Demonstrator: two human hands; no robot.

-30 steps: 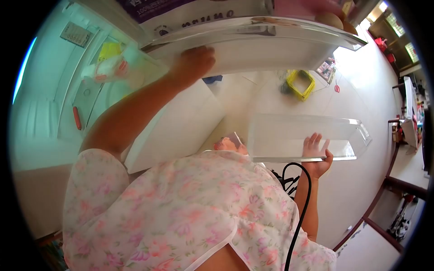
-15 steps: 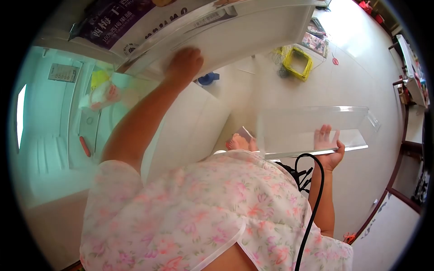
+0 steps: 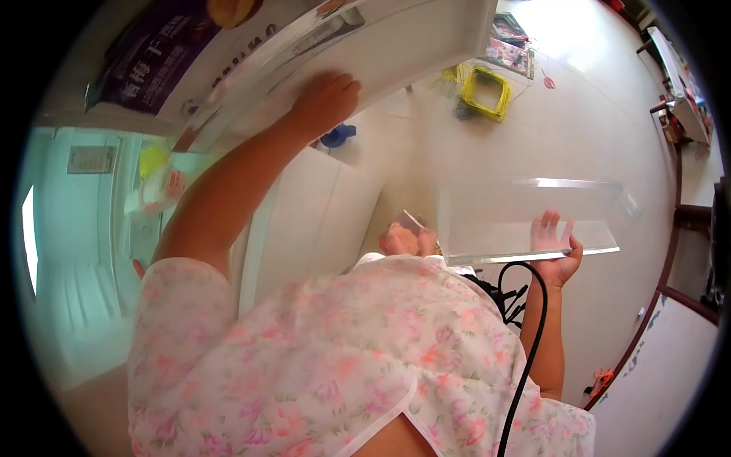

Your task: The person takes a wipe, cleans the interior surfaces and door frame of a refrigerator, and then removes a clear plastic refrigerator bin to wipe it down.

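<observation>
My right hand (image 3: 560,263) grips a clear plastic refrigerator bin (image 3: 525,217) from below at its right end. Its fingers show through the transparent wall. On the upper left, my left hand (image 3: 327,99) rests against the white inner panel of a refrigerator door (image 3: 419,57), with its fingers curled. Whatever it may hold is hidden. Near that hand, a purple and white food package (image 3: 156,57) sits in the door behind a clear rail.
The lit refrigerator interior (image 3: 76,266) lies open at left, with a plastic bag (image 3: 160,186) inside. On the floor are a yellow basket (image 3: 485,93), a blue object (image 3: 337,135) and red scissors (image 3: 548,80). A black cable (image 3: 539,327) hangs before my body.
The view has turned slightly, so the door, package and floor things sit further left. My left hand is a little further right in the picture. My right hand keeps hold of the bin.
</observation>
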